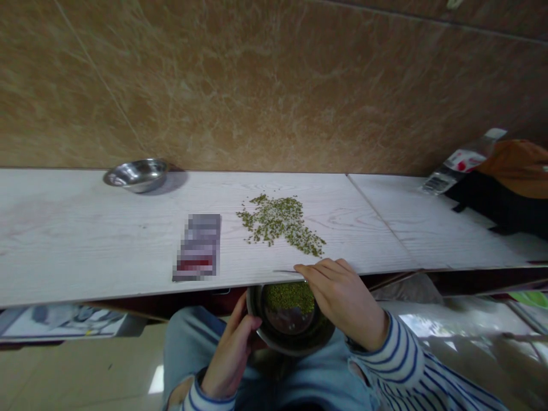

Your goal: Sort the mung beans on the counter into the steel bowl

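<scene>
My left hand grips the left rim of a metal bowl, thumb on the edge. The bowl is held over my lap, just below the table's front edge, with many small green beans inside, gathered toward its far side. Above the bowl's right side, my right hand is closed on a thin, narrow strip that points left along the table edge; its exact kind cannot be made out. More loose green beans lie scattered on the white tabletop beyond my hands.
A shallow steel bowl stands by the wall on the left. Left of the scattered beans lies a pixelated flat rectangle. A plastic bottle leans against a black and brown bag at the right.
</scene>
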`<state>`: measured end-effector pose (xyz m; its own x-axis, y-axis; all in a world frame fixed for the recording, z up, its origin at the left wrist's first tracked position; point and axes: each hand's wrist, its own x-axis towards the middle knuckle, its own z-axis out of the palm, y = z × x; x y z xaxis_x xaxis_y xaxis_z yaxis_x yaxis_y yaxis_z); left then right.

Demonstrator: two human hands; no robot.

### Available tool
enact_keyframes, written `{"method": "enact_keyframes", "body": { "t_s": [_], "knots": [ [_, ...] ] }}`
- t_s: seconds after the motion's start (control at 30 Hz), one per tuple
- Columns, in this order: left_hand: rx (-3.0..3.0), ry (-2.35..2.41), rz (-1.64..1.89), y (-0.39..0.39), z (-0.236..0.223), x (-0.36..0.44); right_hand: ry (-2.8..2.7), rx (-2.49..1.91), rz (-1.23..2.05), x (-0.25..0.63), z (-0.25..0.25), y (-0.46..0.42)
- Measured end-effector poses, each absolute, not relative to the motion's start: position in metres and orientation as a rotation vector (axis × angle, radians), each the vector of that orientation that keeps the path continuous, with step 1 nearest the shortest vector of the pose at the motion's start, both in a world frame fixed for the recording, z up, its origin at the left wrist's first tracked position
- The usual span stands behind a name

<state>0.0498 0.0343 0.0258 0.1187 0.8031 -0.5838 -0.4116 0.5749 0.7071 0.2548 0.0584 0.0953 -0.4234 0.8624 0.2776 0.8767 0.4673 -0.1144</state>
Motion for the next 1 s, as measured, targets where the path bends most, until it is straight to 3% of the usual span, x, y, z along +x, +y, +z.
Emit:
{"method": "enact_keyframes", "body": {
  "t_s": [0.63, 1.0],
  "knots": [
    [0.368, 1.202, 0.946, 0.037, 0.019, 0.061, -2.442, -1.628, 0.044, 0.286, 0.094, 0.137],
    [0.362, 1.22, 0.916, 0.037, 0.018, 0.063, -2.201, -1.754, -0.097, 0.304, 0.102, 0.152]
  ]
}}
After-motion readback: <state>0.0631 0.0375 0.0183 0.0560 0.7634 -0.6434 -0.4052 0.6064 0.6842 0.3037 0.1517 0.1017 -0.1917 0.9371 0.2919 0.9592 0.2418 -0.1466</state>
